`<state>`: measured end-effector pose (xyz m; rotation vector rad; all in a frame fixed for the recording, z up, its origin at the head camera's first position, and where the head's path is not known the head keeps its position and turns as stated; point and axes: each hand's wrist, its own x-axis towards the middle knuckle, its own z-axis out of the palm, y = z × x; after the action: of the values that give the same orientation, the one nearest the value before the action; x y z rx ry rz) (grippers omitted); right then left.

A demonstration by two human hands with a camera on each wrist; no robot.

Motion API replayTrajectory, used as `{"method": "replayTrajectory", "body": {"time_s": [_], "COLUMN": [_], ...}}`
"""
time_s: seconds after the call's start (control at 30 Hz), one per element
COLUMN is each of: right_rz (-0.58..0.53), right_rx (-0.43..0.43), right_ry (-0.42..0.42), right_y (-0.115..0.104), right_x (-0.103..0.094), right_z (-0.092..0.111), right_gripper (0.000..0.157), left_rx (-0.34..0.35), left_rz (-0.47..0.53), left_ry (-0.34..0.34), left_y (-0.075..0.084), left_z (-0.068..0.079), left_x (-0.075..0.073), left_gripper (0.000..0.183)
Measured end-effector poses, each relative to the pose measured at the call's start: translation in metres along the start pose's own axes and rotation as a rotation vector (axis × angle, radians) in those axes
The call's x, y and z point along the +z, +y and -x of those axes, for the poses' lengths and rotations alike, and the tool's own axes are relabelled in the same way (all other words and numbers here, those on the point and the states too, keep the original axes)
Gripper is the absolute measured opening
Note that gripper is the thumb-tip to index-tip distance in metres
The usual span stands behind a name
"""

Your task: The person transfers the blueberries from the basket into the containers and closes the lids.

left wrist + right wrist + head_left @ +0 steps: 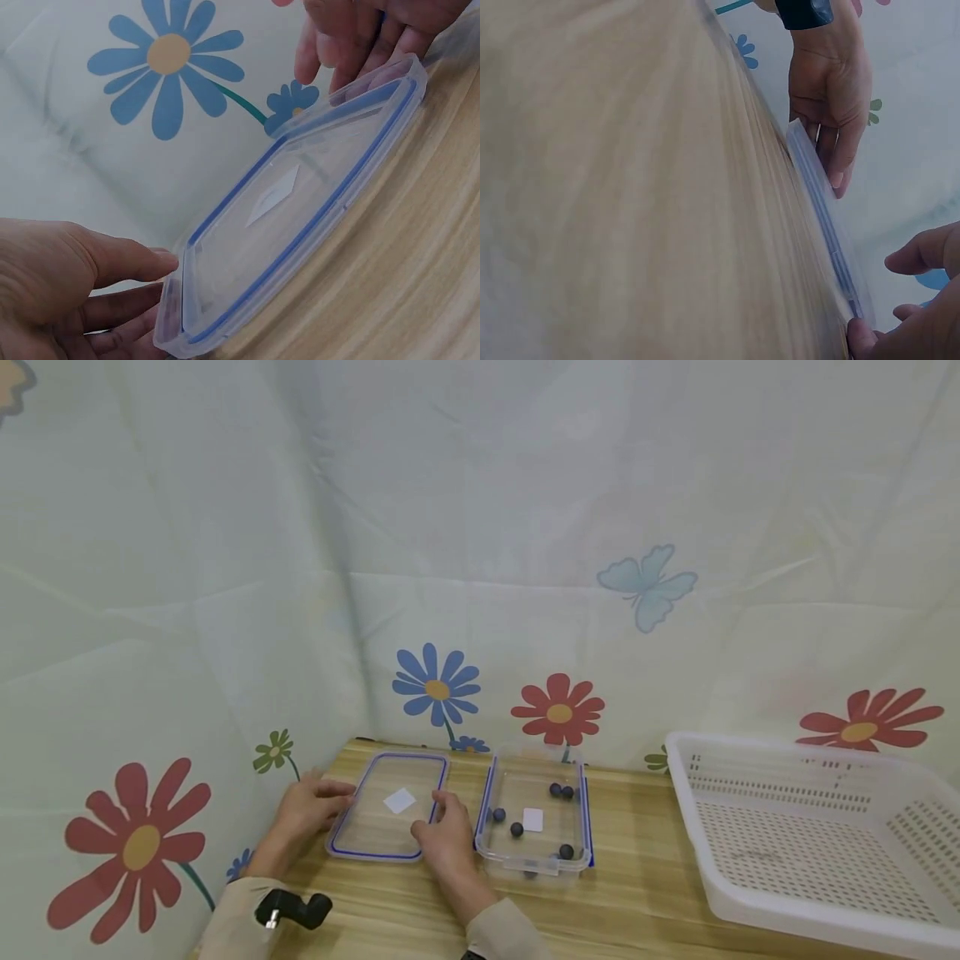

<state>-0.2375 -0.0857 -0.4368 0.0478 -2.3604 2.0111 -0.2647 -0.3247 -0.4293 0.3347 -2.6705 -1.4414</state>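
A clear plastic lid (375, 835) with a blue seal lies flat on the wooden table, a white square label (399, 801) near its middle. My left hand (310, 807) is at the lid's left edge. In the left wrist view its thumb (154, 262) reaches the clear rim, with the other fingers lower beside it. At the opposite edge is my right hand (447, 837), thumb and fingers spread apart. In the right wrist view one of its fingertips (861, 337) is right at the lid's rim (825, 217), while the thumb (915, 255) stands away from it.
Right of the lid stands a clear food container (534, 862) with blue along its sides, several dark balls (517, 830) and a white label (533, 820). A large white perforated basket (705, 868) is further right. A flowered curtain (480, 527) hangs behind the table (630, 893).
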Motion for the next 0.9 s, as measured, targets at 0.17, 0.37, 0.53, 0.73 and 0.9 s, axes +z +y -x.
{"method": "replayTrajectory", "body": {"time_s": [0.17, 0.37, 0.53, 0.73, 0.9], "right_rz": [-0.013, -0.027, -0.067, -0.15, -0.24], "right_rx": [0.004, 0.007, 0.007, 0.005, -0.042], "right_ry": [0.007, 0.026, 0.041, 0.026, 0.006], "right_y": [0.001, 0.0, -0.006, -0.019, -0.033], "right_x": [0.002, 0.003, 0.002, -0.002, -0.013], "right_z": [0.002, 0.002, 0.002, 0.002, -0.001], "right_gripper": [0.06, 0.057, 0.057, 0.055, 0.057], "left_rx": [-0.022, -0.012, 0.01, 0.029, 0.043], "left_rz": [0.013, 0.084, 0.081, 0.061, 0.133], "left_ry": [0.012, 0.011, -0.001, -0.02, -0.025], "left_y": [-0.006, -0.003, 0.004, 0.014, 0.027], "left_z": [-0.002, -0.001, 0.0, 0.005, 0.01], "left_x": [-0.004, -0.011, -0.021, -0.033, -0.036], "left_gripper": [0.025, 0.029, 0.033, 0.039, 0.044]}}
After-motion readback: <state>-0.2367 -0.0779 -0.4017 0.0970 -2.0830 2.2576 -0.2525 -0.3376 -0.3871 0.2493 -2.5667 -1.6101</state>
